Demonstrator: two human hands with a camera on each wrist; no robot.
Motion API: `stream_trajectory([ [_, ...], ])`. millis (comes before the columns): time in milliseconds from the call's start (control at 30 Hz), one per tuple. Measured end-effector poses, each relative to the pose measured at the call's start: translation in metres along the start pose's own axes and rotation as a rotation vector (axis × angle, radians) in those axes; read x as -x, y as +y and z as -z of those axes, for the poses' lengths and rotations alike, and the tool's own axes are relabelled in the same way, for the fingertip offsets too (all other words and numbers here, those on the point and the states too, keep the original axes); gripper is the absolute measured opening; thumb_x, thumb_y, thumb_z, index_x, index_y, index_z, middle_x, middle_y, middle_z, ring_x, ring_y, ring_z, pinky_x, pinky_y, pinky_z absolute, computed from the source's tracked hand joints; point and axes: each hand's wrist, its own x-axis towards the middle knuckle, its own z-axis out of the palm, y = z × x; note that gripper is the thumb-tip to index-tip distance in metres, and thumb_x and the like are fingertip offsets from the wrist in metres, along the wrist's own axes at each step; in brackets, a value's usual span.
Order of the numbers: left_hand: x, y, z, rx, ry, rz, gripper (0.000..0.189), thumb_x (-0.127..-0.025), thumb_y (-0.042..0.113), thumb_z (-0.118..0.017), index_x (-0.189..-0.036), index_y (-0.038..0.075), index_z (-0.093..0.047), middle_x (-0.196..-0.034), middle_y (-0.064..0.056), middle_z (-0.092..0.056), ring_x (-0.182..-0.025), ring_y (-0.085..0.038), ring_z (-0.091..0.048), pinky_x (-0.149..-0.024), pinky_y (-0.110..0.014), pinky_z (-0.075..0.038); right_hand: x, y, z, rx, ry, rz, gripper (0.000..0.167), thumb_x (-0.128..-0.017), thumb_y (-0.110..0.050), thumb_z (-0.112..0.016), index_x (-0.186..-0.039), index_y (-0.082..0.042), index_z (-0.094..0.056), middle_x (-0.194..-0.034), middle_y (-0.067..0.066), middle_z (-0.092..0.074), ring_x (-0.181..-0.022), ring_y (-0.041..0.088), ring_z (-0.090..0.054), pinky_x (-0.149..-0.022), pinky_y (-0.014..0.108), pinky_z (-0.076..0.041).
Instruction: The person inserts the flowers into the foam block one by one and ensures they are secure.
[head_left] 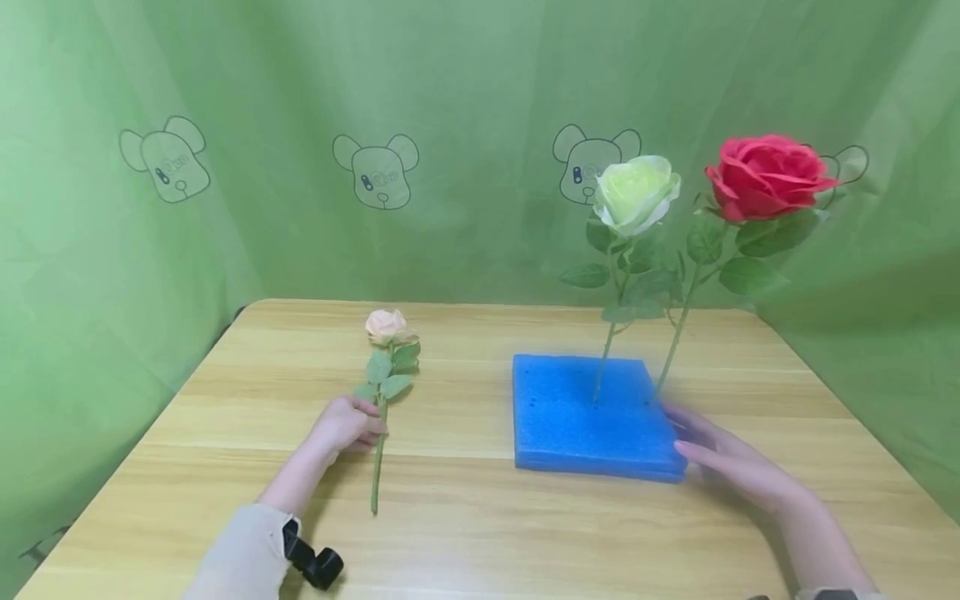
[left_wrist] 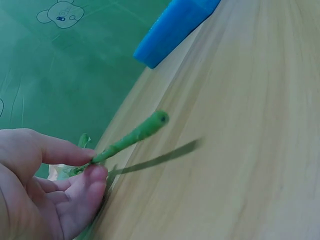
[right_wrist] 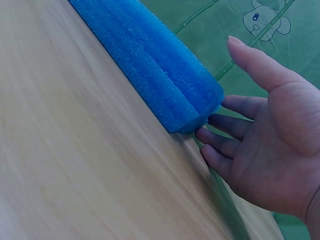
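A pale pink artificial rose (head_left: 386, 327) lies at the left of the table, its bloom pointing to the back. My left hand (head_left: 351, 425) pinches its green stem (left_wrist: 135, 136) between thumb and fingers; in the left wrist view the stem's cut end is raised over its shadow. At the right, a blue foam block (head_left: 592, 425) holds two upright flowers, a greenish-white rose (head_left: 637, 196) and a red rose (head_left: 771, 179). My right hand (right_wrist: 280, 135) is beside the block's right side, fingers extended and fingertips at its edge. Whether they touch it is hard to tell.
The wooden table (head_left: 450, 533) has a green curtain (head_left: 465, 250) with bear-head drawings behind it and at both sides. Small holes mark the block's top. A black wrist device (head_left: 318, 567) is on the left sleeve (head_left: 240, 554).
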Motion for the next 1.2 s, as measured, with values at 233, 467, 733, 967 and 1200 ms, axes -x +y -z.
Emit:
stream_trajectory([
  [233,0.000,0.002,-0.003,0.099,-0.057,0.033,0.036,-0.080,-0.004,-0.063,-0.112,-0.014,-0.051,-0.078,-0.014,-0.062,-0.060,-0.016,-0.059,-0.060,-0.028,-0.056,-0.001,0.001,0.001,0.021,0.006,0.007,0.056,-0.100,-0.016,-0.040,-0.148,-0.006,-0.014,-0.152,0.021,-0.011,-0.134,0.046,-0.007,-0.096,0.073,-0.006],
  [467,0.001,0.000,-0.005,0.187,-0.132,0.008,0.037,-0.081,-0.006,-0.062,-0.113,-0.019,-0.050,-0.079,-0.013,-0.061,-0.062,-0.016,-0.059,-0.064,-0.028,-0.057,-0.001,0.000,0.001,0.022,0.009,-0.010,0.057,-0.099,-0.018,-0.041,-0.148,-0.006,-0.014,-0.152,0.020,-0.010,-0.134,0.046,-0.003,-0.097,0.073,-0.003],
  [733,0.002,0.001,-0.005,0.270,-0.230,-0.052,0.031,-0.083,-0.005,-0.060,-0.109,-0.019,-0.051,-0.083,-0.010,-0.062,-0.068,-0.014,-0.059,-0.068,-0.027,-0.056,0.000,0.000,0.001,0.027,0.014,0.001,0.056,-0.099,-0.017,-0.041,-0.148,-0.006,-0.015,-0.152,0.021,-0.011,-0.134,0.046,-0.004,-0.097,0.073,-0.004],
  [967,0.004,0.006,-0.005,0.269,-0.273,-0.118,0.037,-0.085,-0.003,-0.059,-0.115,-0.020,-0.047,-0.091,-0.013,-0.061,-0.071,-0.014,-0.060,-0.073,-0.026,-0.055,0.000,-0.001,0.001,0.033,0.012,0.008,0.056,-0.099,-0.016,-0.041,-0.147,-0.004,-0.014,-0.151,0.022,-0.011,-0.133,0.047,-0.005,-0.097,0.073,-0.004],
  [1200,0.003,0.020,-0.008,0.271,-0.265,-0.198,0.038,-0.085,-0.002,-0.058,-0.117,-0.020,-0.047,-0.092,-0.015,-0.062,-0.073,-0.013,-0.060,-0.074,-0.025,-0.054,0.001,-0.003,0.000,0.022,0.009,0.012,0.056,-0.099,-0.015,-0.041,-0.147,-0.003,-0.015,-0.151,0.022,-0.011,-0.133,0.046,-0.004,-0.097,0.072,-0.003],
])
